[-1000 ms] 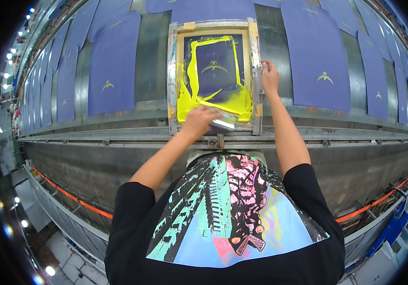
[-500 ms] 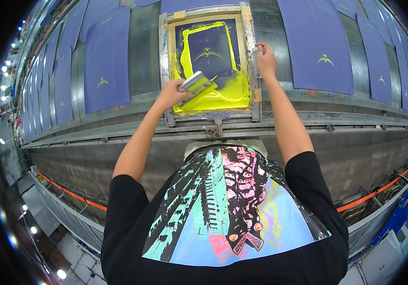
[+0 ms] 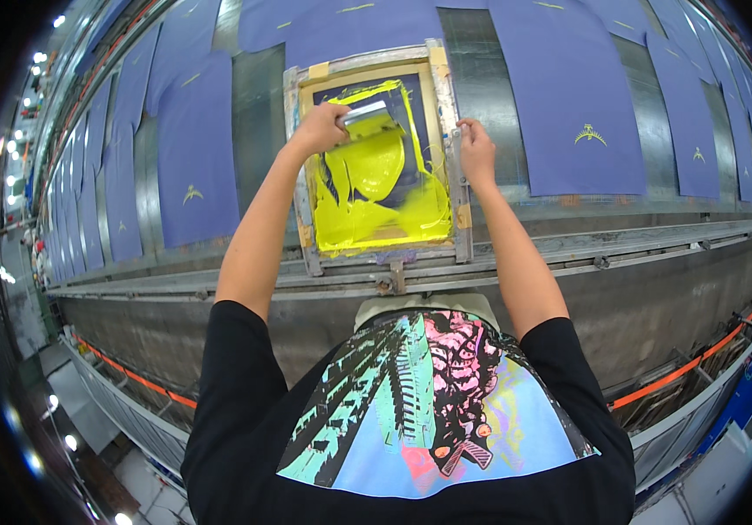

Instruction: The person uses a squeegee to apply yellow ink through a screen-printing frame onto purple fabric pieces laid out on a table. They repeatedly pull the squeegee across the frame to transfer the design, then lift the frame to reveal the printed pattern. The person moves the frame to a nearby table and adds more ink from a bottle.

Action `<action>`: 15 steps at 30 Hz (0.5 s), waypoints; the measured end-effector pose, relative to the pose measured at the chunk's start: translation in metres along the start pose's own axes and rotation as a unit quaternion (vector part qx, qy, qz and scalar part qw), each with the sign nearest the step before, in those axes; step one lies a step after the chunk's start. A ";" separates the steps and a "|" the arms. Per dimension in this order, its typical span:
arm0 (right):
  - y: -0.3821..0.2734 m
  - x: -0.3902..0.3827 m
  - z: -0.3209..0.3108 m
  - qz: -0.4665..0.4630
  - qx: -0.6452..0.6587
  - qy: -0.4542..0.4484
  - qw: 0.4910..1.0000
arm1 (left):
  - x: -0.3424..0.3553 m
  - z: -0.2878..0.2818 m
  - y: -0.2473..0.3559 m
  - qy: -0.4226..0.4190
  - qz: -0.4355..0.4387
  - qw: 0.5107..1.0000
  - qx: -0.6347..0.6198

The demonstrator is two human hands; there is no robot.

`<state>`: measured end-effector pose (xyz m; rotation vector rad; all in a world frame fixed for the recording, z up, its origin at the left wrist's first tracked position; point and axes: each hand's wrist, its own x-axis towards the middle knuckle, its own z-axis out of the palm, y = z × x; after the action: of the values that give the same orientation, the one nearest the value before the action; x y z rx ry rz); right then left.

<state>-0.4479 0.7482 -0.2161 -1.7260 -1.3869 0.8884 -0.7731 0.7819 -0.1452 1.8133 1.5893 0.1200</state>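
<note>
My left hand (image 3: 321,128) is closed around the end of a squeegee (image 3: 367,121) with a metal holder and a yellow-smeared blade. The squeegee is over the upper middle of a screen printing frame (image 3: 299,210). Bright yellow ink (image 3: 371,171) is spread across the mesh, thickest near the frame's close end, with a wide smear below the squeegee. On the frame's right side rail, my right hand (image 3: 477,150) is closed, its fingers gripping the edge. The squeegee and ink cover much of the mesh.
Purple fabric pieces (image 3: 559,105) with small yellow printed motifs lie in a row along the long table (image 3: 481,79), on both sides of the frame. A metal rail (image 3: 533,249) runs along the table's near edge. Orange strips (image 3: 699,359) show lower down.
My left hand has moved the squeegee from the frame's lower left up to the upper middle. Ink now covers the motif area seen before. The whole view has shifted, setting the frame lower.
</note>
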 end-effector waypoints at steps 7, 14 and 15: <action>-0.009 0.010 0.016 0.015 0.023 -0.014 1.000 | 0.000 0.062 0.006 0.329 0.040 0.928 0.172; -0.005 -0.022 0.012 0.040 0.004 0.002 0.999 | -0.138 0.142 0.020 0.304 0.121 0.936 0.128; -0.004 -0.024 0.010 0.037 0.003 0.003 0.999 | -0.134 0.138 0.020 0.300 0.116 0.940 0.114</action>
<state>-0.4628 0.7265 -0.2155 -1.7839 -1.3227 0.9260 -0.7191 0.6004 -0.1868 2.2874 1.8369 0.6800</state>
